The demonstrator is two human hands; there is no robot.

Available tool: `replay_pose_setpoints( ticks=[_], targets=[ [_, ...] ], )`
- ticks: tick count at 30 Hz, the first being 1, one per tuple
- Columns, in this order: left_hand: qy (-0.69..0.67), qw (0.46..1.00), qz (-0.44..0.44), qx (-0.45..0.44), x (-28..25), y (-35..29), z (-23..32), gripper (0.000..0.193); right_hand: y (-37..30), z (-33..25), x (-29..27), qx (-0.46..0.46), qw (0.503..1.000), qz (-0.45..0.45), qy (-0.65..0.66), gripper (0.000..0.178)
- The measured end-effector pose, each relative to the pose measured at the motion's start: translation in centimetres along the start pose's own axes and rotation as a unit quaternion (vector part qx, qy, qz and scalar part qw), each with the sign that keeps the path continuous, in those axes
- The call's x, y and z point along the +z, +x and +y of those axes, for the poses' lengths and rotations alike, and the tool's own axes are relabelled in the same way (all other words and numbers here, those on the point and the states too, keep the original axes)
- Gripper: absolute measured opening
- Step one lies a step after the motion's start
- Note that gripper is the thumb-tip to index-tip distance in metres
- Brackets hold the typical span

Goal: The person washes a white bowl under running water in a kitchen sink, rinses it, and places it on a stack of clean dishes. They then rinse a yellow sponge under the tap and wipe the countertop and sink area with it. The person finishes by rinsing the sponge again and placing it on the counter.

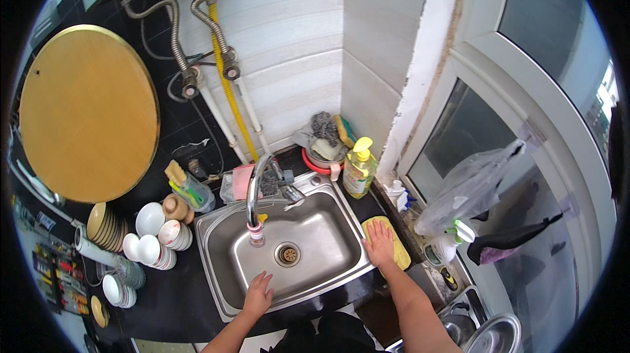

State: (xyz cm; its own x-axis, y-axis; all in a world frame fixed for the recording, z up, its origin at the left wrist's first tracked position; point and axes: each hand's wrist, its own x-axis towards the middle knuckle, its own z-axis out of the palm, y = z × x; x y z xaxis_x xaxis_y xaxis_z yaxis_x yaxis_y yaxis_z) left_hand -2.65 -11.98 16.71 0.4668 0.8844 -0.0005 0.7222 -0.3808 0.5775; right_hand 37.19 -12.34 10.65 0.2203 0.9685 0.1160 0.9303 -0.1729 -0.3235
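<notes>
My right hand (378,244) lies flat with its fingers spread on a folded yellow cloth (399,252), on the counter just right of the sink. Over the near left part of the steel sink (226,238) hangs my left hand (260,294), its fingers stretched out and nothing in them. The basin holds no dishes, and its drain (287,254) shows in the middle. A curved chrome faucet (253,189) arches over the basin from the back edge.
Stacked white bowls (149,248) and brown bowls (108,225) stand left of the sink. A yellow-pump soap bottle (358,172) and a red basin (321,164) with scrubbers fill the back right corner. A spray bottle (443,248) stands by the window. A round wooden board (88,113) leans at the left.
</notes>
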Motion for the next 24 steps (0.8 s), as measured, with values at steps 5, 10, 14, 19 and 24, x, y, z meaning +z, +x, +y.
replay_pose_setpoints(
  ticks=[5, 10, 14, 19, 24],
  targets=[
    [0.017, 0.999, 0.018, -0.039, -0.1, -0.3, 0.4, 0.047, 3.7, 0.2, 1.5, 0.012, 0.999, 0.032, -0.037, 0.056],
    [0.057, 0.992, 0.056, -0.093, -1.3, -1.7, -0.2, 0.053, 4.3, 0.7, 2.0, 0.006, 0.999, 0.01, -0.03, 0.059],
    [0.072, 0.981, 0.109, -0.144, -3.3, -4.7, -1.5, 0.054, 3.6, -1.9, 1.4, -0.041, 0.989, 0.138, 0.027, 0.04],
    [0.12, 0.957, 0.143, -0.221, -6.7, -10.3, -4.0, 0.055, 0.0, -12.1, 2.6, -0.151, 0.967, 0.038, 0.2, 0.029],
    [0.135, 0.921, 0.204, -0.302, -10.0, -17.8, -6.6, 0.055, -1.7, -25.6, 4.7, -0.259, 0.923, -0.109, 0.262, 0.031]
  ],
)
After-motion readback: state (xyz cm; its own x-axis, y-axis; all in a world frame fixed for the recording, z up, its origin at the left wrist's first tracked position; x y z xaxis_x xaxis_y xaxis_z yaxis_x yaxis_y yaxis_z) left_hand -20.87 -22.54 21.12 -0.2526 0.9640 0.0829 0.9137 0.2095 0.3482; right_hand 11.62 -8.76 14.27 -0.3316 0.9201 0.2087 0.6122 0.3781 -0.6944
